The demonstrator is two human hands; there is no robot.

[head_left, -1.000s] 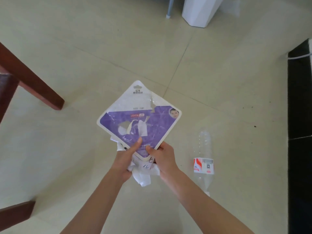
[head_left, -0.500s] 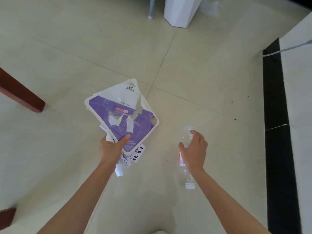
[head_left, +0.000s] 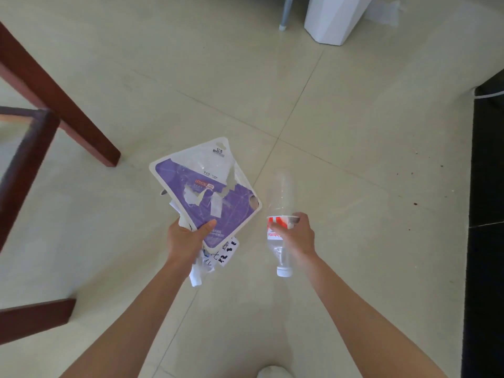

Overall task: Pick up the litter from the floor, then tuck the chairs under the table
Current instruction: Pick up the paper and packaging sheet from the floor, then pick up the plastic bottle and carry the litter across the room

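- Left hand point(head_left: 188, 238) pinches a torn purple package point(head_left: 207, 195) with crumpled paper scraps point(head_left: 200, 264) bunched beneath, gathering litter in one fist.
- Right hand point(head_left: 296, 236) grips a clear plastic bottle point(head_left: 281, 211) round its label, cap toward the person.
- White bin point(head_left: 335, 20) stands ahead on the floor point(head_left: 354, 132), likely the drop point.
- Chair leg point(head_left: 68, 105) waits at left, untucked.

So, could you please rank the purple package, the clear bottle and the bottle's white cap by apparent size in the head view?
1. purple package, gripped by the left hand
2. clear bottle, gripped by the right hand
3. white cap
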